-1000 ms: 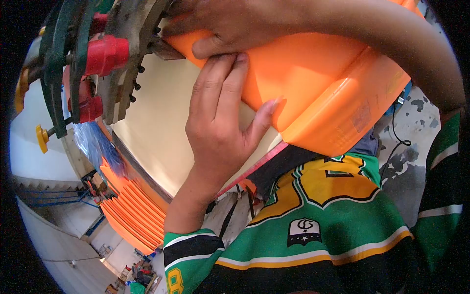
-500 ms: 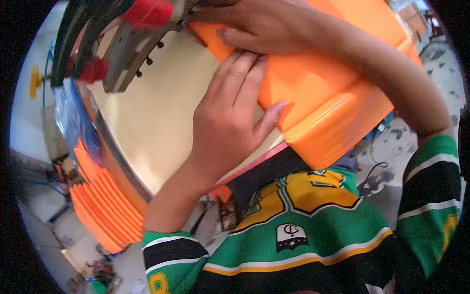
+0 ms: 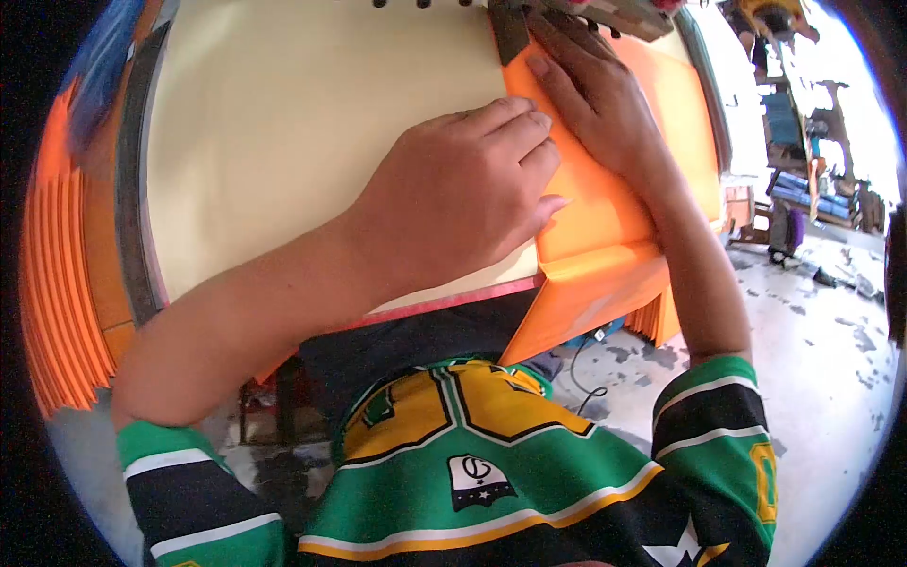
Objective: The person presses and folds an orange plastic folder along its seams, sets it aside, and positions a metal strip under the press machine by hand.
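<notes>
A glossy orange sheet [image 3: 614,213] lies over the right part of a cream-coloured board, its near end folding down past the table's front edge. My left hand [image 3: 472,175] is at the sheet's left edge, fingers slightly bent and thumb spread, fingertips touching the orange surface. Farther back, my right hand [image 3: 600,109] lies on the sheet, fingers stretched toward a dark strip [image 3: 508,38] at the sheet's far left corner. Those far fingertips are partly hidden beneath a metal bar [image 3: 624,14].
The cream board [image 3: 312,123] has a dark rim [image 3: 137,189] on its left. A stack of pleated orange sheets [image 3: 61,293] is at far left. Dark knobs [image 3: 422,4] line the top edge. Shelving with blue items [image 3: 812,194] stands right, and a cable [image 3: 586,383] hangs below.
My view has turned, and the red and black clamp parts at upper left have left it. Both hands stay at the orange sheet; my left hand's fingers now point more to the right.
</notes>
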The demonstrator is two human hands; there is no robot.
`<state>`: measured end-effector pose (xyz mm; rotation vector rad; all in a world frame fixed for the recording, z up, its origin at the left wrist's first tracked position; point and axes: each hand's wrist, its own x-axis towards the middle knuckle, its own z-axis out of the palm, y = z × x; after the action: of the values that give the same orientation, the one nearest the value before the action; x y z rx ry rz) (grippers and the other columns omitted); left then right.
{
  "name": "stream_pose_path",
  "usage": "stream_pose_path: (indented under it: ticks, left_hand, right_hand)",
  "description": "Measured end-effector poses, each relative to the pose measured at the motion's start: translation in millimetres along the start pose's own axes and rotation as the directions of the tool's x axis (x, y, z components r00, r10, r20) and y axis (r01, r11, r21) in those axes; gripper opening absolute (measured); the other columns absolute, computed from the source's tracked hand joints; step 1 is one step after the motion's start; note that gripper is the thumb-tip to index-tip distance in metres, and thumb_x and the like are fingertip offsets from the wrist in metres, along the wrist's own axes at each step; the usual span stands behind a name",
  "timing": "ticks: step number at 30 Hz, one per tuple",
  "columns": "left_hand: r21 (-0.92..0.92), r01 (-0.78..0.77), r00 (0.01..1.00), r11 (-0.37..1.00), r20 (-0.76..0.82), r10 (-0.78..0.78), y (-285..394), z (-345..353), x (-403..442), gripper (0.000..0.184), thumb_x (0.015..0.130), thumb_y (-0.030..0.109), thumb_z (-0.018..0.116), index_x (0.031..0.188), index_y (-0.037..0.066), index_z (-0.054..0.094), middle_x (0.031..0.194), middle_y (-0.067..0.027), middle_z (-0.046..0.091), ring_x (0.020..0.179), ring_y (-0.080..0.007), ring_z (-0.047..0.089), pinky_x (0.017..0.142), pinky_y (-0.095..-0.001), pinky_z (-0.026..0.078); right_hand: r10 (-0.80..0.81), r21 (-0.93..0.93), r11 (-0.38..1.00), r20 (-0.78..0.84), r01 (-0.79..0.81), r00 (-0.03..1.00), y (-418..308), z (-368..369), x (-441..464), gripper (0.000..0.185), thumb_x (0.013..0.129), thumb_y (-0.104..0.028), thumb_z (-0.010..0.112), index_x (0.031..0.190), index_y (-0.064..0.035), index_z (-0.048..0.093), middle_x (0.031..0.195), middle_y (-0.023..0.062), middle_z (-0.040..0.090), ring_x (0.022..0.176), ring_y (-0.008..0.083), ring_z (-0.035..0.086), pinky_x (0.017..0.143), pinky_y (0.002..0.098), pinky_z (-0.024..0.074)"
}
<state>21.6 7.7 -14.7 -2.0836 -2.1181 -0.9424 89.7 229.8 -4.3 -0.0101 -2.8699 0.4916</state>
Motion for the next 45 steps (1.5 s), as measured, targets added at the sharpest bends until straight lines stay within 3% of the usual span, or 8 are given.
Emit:
stream_pose_path:
  ticks: [3,10,14,24,26,29,32,45]
  left_hand:
    - [-0.061,0.08,0.992,0.995,0.102,-0.074,-8,-12,-6,0.045,0.092,0.032,0.074,0.121,-0.002,0.066,0.13,-0.02,0.064,0.124,-0.0363,0.062,0.105,-0.0428,0.053]
    - [0.054,0.164,0.976,0.985,-0.153,-0.155,-45,-15,-26,0.063,0.095,0.041,0.07,0.137,-0.004,0.058,0.144,-0.0238,0.058,0.137,-0.0389,0.053,0.117,-0.0459,0.042]
    - [0.08,0.208,0.968,0.975,-0.158,-0.194,-53,-7,-12,0.071,0.098,0.049,0.065,0.142,-0.005,0.056,0.147,-0.0244,0.056,0.139,-0.0388,0.052,0.119,-0.0464,0.04]
    - [0.031,0.139,0.959,0.99,-0.252,-0.127,-58,0,-9,0.069,0.096,0.048,0.067,0.141,-0.004,0.056,0.143,-0.0227,0.058,0.137,-0.0399,0.051,0.119,-0.0489,0.039]
    - [0.122,0.141,0.945,0.983,-0.313,-0.097,-57,2,-8,0.06,0.095,0.047,0.067,0.131,-0.001,0.064,0.134,-0.0139,0.065,0.128,-0.029,0.059,0.115,-0.0427,0.043]
    - [-0.012,0.19,0.976,0.982,-0.108,-0.19,-48,-9,-9,0.059,0.095,0.044,0.069,0.129,-0.004,0.064,0.132,-0.0216,0.064,0.128,-0.0387,0.058,0.111,-0.0468,0.047]
    - [-0.008,0.081,0.994,0.997,-0.074,-0.081,-45,-10,-10,0.053,0.095,0.04,0.07,0.123,-0.005,0.067,0.129,-0.0205,0.067,0.125,-0.037,0.061,0.109,-0.0448,0.049]
    - [-0.016,0.0,0.999,1.0,-0.051,0.0,-36,-7,-14,0.056,0.093,0.037,0.071,0.131,-0.003,0.066,0.137,-0.0203,0.065,0.134,-0.0325,0.058,0.117,-0.044,0.044]
  right_hand:
    - [-0.042,-0.069,0.997,-0.036,0.039,0.998,0,3,0,0.049,0.106,-0.031,0.056,0.141,0.003,0.06,0.147,0.0275,0.057,0.143,0.0409,0.048,0.12,0.0449,0.0361]
    - [-0.01,-0.075,0.997,-0.035,0.007,0.999,-3,3,-1,0.048,0.104,-0.03,0.057,0.14,0.0023,0.06,0.142,0.0287,0.059,0.137,0.0453,0.051,0.118,0.0488,0.0384]
    - [-0.014,-0.094,0.995,-0.046,0.01,0.999,-3,3,-1,0.047,0.104,-0.028,0.058,0.14,0.0022,0.06,0.143,0.0279,0.059,0.137,0.0445,0.052,0.117,0.0482,0.0402]
    - [0.086,-0.119,0.988,-0.068,-0.093,0.994,6,-31,-39,0.038,0.101,-0.019,0.066,0.135,-0.0008,0.066,0.14,0.0232,0.064,0.132,0.0397,0.06,0.11,0.0448,0.048]
    - [0.324,-0.179,0.923,-0.11,-0.339,0.94,10,-49,-53,0.031,0.099,-0.016,0.069,0.128,-0.0029,0.071,0.132,0.0186,0.07,0.125,0.035,0.065,0.107,0.0422,0.0508]
    - [0.546,-0.049,0.826,-0.184,-0.562,0.818,34,-67,-76,0.024,0.099,-0.015,0.069,0.119,-0.0032,0.075,0.117,0.0153,0.073,0.107,0.0281,0.071,0.096,0.0398,0.0559]
    - [0.604,-0.399,0.664,-0.212,-0.632,0.768,52,-86,-97,0.035,0.102,-0.032,0.064,0.118,-0.0025,0.074,0.113,0.0196,0.072,0.103,0.0337,0.071,0.09,0.0447,0.0557]
    - [0.831,-0.551,0.33,-0.216,-0.767,0.512,60,-89,-112,0.064,0.104,-0.059,0.048,0.124,-0.0017,0.067,0.107,0.0243,0.072,0.105,0.0431,0.068,0.091,0.053,0.0511]
